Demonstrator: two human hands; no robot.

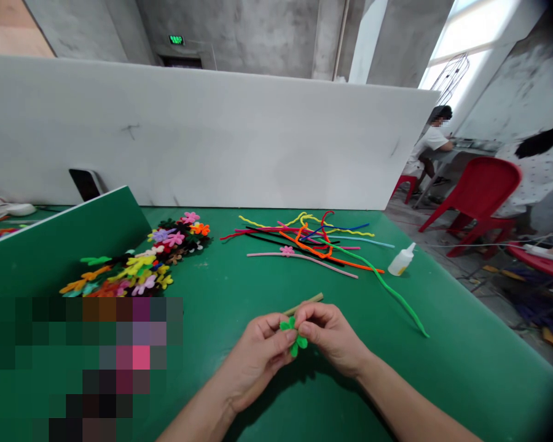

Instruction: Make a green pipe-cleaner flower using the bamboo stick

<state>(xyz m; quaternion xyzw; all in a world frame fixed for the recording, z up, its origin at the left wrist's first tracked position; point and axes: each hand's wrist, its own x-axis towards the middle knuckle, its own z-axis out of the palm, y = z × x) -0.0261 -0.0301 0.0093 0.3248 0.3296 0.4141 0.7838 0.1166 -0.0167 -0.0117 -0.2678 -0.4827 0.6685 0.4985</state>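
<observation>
Above the front of the green table, my left hand (265,347) pinches a small bright-green pipe-cleaner flower (294,350) between thumb and fingers. On the flower's other side, my right hand (336,341) is closed with its fingertips on a petal. Just beyond my fingers a thin tan stick (316,299) slants up to the right; whether it is held or lies on the table I cannot tell. Farther back lie several loose pipe cleaners (304,232) in many colours, with a pink flower (286,251) on a pale pink one. A green pipe cleaner (399,298) trails toward the right.
A heap of colourful pipe-cleaner flowers (142,267) lies at left beside a green board (64,233). The glue bottle (400,262) stands at right. A white partition (239,135) closes off the back, with a phone (85,184) against it. Two people sit beyond, near a red chair (477,190).
</observation>
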